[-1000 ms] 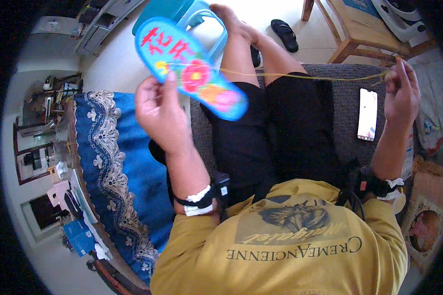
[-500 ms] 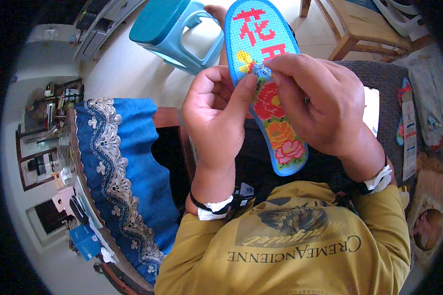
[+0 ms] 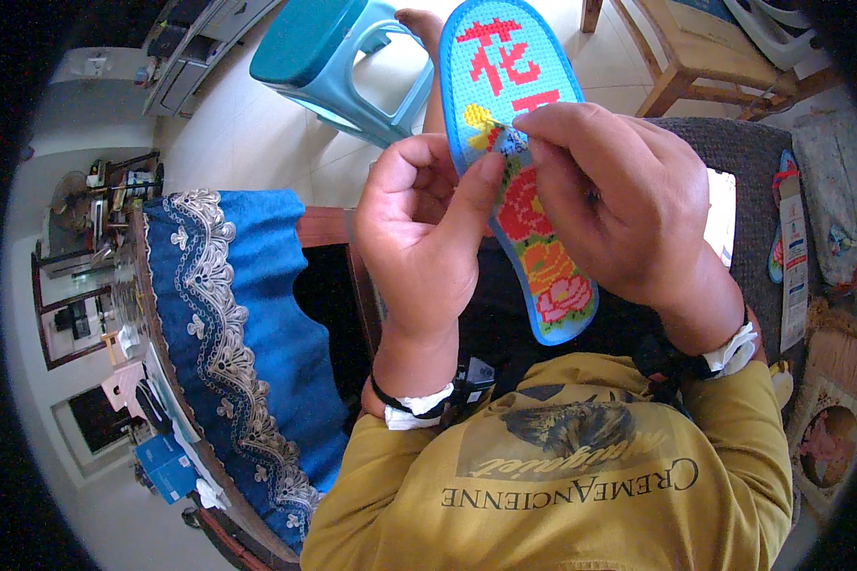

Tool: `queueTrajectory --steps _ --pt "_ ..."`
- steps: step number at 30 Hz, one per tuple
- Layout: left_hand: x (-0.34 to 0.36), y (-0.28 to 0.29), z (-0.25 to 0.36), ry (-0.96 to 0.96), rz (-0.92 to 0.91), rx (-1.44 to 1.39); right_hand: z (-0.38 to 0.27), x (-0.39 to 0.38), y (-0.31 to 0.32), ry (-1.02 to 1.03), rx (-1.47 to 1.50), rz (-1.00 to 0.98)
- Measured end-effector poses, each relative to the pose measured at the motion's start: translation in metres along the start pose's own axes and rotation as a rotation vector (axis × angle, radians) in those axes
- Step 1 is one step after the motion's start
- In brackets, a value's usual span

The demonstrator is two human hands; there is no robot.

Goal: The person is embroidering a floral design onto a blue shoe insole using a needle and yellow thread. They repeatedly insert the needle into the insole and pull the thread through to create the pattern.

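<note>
One long, blue-rimmed fabric insole with cross-stitched flowers point(image 3: 521, 202) slants upper-middle; I judge it light, pliable, best held by its rim. The right hand point(image 3: 624, 195) bunches fingertips near its face, grip uncertain to me; the left hand point(image 3: 419, 228) pinches its left edge.

A teal stool point(image 3: 309, 43) and wooden chair point(image 3: 700, 57) stand on pale tiles point(image 3: 257, 157).
</note>
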State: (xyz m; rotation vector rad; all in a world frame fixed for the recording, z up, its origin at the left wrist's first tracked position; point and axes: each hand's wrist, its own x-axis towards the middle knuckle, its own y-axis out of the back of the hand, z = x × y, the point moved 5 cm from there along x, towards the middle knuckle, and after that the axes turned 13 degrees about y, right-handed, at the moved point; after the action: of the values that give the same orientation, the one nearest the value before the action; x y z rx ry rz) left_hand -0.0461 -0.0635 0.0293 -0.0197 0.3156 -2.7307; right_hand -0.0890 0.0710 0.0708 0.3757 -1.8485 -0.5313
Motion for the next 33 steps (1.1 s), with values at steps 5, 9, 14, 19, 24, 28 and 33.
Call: queueTrajectory --steps 5,9,14,19,24,28,33 --pt "-0.001 0.002 0.0 -0.011 0.005 0.032 0.0 0.0 -0.001 -0.009 0.021 0.01" --pt "-0.001 0.002 -0.002 -0.01 0.012 0.032 0.0 -0.001 -0.001 -0.025 0.026 0.001" --pt "-0.001 0.002 -0.001 -0.074 0.039 0.065 0.003 -0.004 -0.004 0.005 0.009 -0.011" --pt "-0.005 0.001 0.004 -0.392 0.115 0.546 0.004 0.0 -0.006 -0.015 0.017 -0.067" --pt "-0.007 -0.002 0.009 -0.564 0.12 0.676 0.011 -0.003 -0.011 -0.201 0.063 -0.064" --pt "-0.005 0.005 -0.005 -0.422 0.136 0.524 0.012 -0.006 -0.005 -0.09 0.054 -0.003" --pt "-0.004 0.007 -0.01 -0.242 0.054 0.369 0.021 -0.005 0.005 -0.145 0.242 0.093"
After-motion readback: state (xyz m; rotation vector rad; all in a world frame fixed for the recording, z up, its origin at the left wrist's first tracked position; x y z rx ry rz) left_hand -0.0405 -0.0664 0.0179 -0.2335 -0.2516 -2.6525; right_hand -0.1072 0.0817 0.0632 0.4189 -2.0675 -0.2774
